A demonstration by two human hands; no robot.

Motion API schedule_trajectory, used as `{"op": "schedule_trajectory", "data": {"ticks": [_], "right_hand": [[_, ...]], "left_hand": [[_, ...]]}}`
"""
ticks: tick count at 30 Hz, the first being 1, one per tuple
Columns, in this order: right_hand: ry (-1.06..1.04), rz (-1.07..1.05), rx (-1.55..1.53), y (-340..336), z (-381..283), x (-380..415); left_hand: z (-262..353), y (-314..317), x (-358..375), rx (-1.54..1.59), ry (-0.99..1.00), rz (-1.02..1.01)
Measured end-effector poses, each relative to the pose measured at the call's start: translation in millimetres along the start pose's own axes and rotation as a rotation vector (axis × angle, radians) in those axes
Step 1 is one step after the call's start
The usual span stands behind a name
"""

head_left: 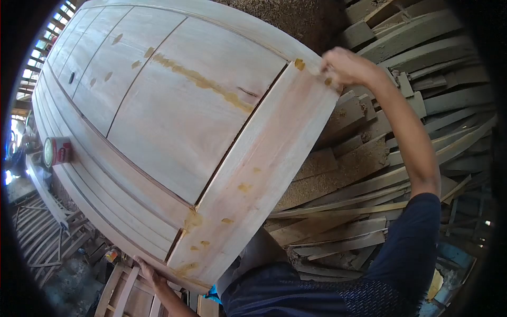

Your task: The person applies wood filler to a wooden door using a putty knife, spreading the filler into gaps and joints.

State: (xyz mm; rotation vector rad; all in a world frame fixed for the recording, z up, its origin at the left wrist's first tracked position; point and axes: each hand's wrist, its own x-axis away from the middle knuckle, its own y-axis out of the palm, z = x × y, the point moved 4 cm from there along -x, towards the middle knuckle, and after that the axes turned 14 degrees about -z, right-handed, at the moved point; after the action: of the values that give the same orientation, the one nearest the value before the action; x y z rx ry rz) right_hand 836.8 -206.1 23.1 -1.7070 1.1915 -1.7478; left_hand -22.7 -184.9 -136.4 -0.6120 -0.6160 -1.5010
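A large pale wooden panel [174, 127], framed like a door, lies in front of me with yellow-brown filler patches on its boards and end rail [264, 164]. At the rail's far right corner is my right hand [346, 67], blurred, its fingers curled in against the wood beside a filler spot. Whatever those fingers hold is hidden. My left hand [151, 273] grips the panel's near left edge, the palm partly out of sight below it. A red tin [57, 151] with a pale round end rests by the panel's left side. On the boards sits a small dark object [72, 77].
Stacked curved wooden offcuts [343, 211] fill the floor to the right, dusted with sawdust [327, 179]. Slatted wooden frames [39, 232] stand at lower left, with another wooden frame [124, 290] below the panel. My legs [259, 259] are close to the rail's near edge.
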Motion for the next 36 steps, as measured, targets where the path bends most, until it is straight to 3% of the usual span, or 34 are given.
{"op": "schedule_trajectory", "data": {"ticks": [1,2,5,6,9,10,11,13,14,15,17,21,23,24,27,30,33,36], "right_hand": [[0.037,0.047,-0.047,-9,0,-6],[-0.009,0.171,0.108,-11,1,-19],[0.167,0.119,-0.010,2,-8,-42],[0.185,0.113,-0.183,8,-15,-39],[0.094,0.099,-0.009,23,-39,-19],[0.022,-0.060,-0.007,12,-49,-11],[0.024,-0.057,-0.006,-5,-50,0],[0.065,-0.266,-0.070,-20,-44,19],[0.034,-0.128,-0.050,-16,-27,22],[0.038,-0.130,-0.049,-2,-11,19],[-0.276,0.325,0.021,12,2,17],[-0.406,0.427,-0.067,47,7,16],[-0.119,-0.020,0.053,24,7,18],[0.203,-0.268,0.130,0,-11,25],[-0.078,0.096,0.098,-11,-1,-13],[-0.035,0.169,0.044,3,-15,-34],[0.036,-0.022,0.032,16,-17,-27],[0.008,0.007,0.070,27,-7,-3]], "left_hand": [[2,2,1,-0.001,0.002,-0.002],[2,7,0,0.011,0.002,-0.020],[0,9,-1,0.021,-0.005,0.002],[-1,6,-1,0.019,-0.013,0.039],[-5,-8,-4,0.082,0.051,-0.043],[-7,-8,-5,0.087,0.051,-0.046],[-7,-9,-5,0.082,0.030,-0.042],[-3,-4,-8,0.079,0.021,-0.047],[-3,1,-6,0.067,0.028,-0.028],[-2,4,-3,0.055,0.032,-0.008],[3,8,-1,0.045,0.038,-0.003],[0,2,0,0.080,0.053,-0.035],[1,9,4,0.040,0.040,0.010],[5,9,5,0.000,0.019,0.040],[7,10,1,0.034,0.014,-0.035],[2,2,1,0.032,0.005,-0.021],[6,11,7,0.018,0.031,0.028],[9,14,6,0.044,0.049,0.026]]}}
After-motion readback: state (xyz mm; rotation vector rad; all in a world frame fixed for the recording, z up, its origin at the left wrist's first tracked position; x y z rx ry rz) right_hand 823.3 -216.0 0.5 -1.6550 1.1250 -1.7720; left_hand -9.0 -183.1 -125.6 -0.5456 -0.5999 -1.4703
